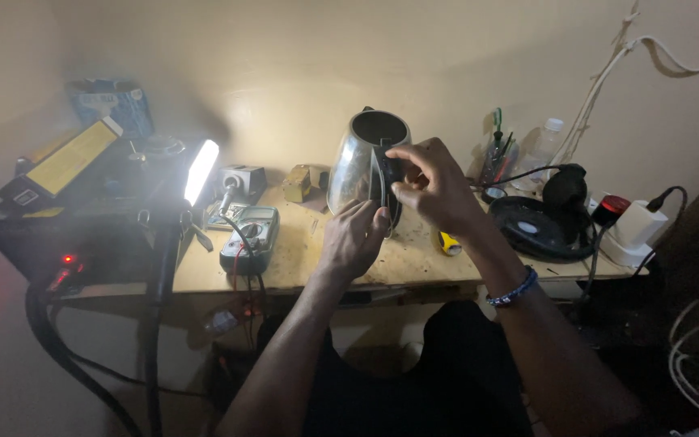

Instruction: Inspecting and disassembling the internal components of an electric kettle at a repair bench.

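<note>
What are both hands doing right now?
Left hand: closed on the kettle's black handle.
Right hand: fingers pinching the handle's top.

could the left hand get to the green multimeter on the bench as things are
Probably yes: the left hand is on the steel electric kettle's black handle, and the green multimeter lies just to its left across bare wooden benchtop, nothing between.
</note>
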